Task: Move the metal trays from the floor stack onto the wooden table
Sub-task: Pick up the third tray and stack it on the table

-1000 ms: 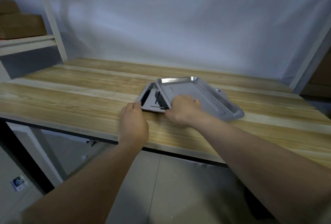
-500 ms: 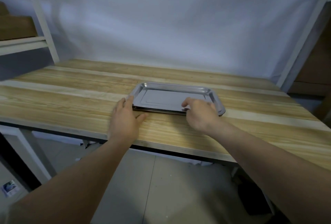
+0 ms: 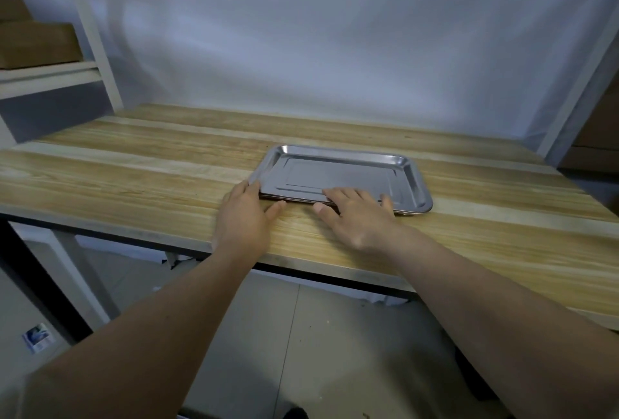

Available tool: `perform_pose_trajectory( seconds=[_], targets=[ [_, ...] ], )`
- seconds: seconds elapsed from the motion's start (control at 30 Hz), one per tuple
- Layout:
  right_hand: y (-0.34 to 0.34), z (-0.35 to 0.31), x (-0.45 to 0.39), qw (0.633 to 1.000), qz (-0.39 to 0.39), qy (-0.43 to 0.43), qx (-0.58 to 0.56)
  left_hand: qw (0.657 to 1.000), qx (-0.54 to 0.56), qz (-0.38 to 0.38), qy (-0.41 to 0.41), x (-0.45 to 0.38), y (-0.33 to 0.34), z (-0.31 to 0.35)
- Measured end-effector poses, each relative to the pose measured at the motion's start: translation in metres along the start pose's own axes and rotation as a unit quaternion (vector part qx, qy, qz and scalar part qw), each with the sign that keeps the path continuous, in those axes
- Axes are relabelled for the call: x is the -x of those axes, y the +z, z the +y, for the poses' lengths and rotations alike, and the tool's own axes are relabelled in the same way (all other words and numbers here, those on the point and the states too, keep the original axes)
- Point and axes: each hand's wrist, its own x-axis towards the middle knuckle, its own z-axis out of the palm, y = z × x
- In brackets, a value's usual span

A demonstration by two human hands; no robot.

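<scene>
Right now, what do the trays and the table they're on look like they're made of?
Trays: metal, likely stainless steel, with a polished finish; the rim gleams and the base mirrors the pale wall. Table: wood or a wood-look top, matte, with long grain streaks in light and tan bands.

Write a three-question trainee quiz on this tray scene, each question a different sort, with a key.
1. True or false: the metal trays lie flat on the wooden table.
2. Which of the hands rests fingers on the top tray's near rim? A) left hand B) right hand
3. Fill in: the shelf at far left holds cardboard ____.

Key: 1 true; 2 B; 3 boxes.
</scene>
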Motion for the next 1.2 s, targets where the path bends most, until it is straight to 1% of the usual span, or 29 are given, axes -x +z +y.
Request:
perform_pose_trajectory(
  seconds=[0.07,0.13,0.27,0.33,0.4,0.5,0.53,0.6,0.67,0.73,0.83,0.9,0.97,1.03,1.1,1.2],
  targets=[
    [0.001,-0.003,0.002,1.0,0.002,0.002,-0.001,1.0,0.001,0.001,-0.002,0.001,-0.001,0.0],
    [0.003,-0.008,0.006,1.0,0.02,-0.002,-0.007,1.0,0.006,0.001,-0.004,0.001,-0.002,0.001],
    [0.01,-0.024,0.017,0.997,0.052,-0.042,-0.039,1.0,0.024,0.011,0.007,0.004,-0.007,0.003],
    [0.012,-0.036,0.021,0.994,0.07,-0.067,-0.055,0.998,0.051,0.021,0.015,0.007,-0.012,0.004],
    [0.015,-0.051,0.026,0.987,0.098,-0.1,-0.072,0.993,0.117,0.035,0.001,0.014,-0.021,0.005],
    [0.02,-0.077,0.034,0.973,0.14,-0.156,-0.094,0.973,0.213,0.093,-0.004,0.034,-0.038,0.0],
    [0.022,-0.086,0.037,0.967,0.151,-0.175,-0.103,0.968,0.217,0.123,0.003,0.044,-0.042,-0.005],
    [0.031,-0.104,0.042,0.952,0.174,-0.216,-0.128,0.966,0.186,0.18,0.003,0.061,-0.047,-0.024],
    [0.042,-0.123,0.048,0.934,0.194,-0.259,-0.153,0.961,0.167,0.218,-0.027,0.075,-0.049,-0.05],
    [0.059,-0.141,0.053,0.918,0.197,-0.301,-0.168,0.954,0.16,0.245,-0.061,0.089,-0.05,-0.08],
    [0.095,-0.165,0.059,0.902,0.169,-0.357,-0.176,0.949,0.137,0.263,-0.112,0.116,-0.052,-0.128],
    [0.123,-0.179,0.06,0.9,0.119,-0.385,-0.166,0.945,0.124,0.259,-0.158,0.134,-0.051,-0.163],
    [0.153,-0.189,0.058,0.9,0.065,-0.393,-0.176,0.937,0.116,0.238,-0.227,0.15,-0.047,-0.199],
    [0.182,-0.198,0.053,0.903,0.017,-0.378,-0.204,0.926,0.112,0.194,-0.303,0.166,-0.04,-0.234],
    [0.212,-0.204,0.045,0.913,-0.036,-0.342,-0.22,0.909,0.116,0.144,-0.373,0.183,-0.031,-0.265],
    [0.259,-0.208,0.031,0.927,-0.096,-0.293,-0.215,0.864,0.161,0.08,-0.47,0.207,-0.016,-0.303]
  ],
)
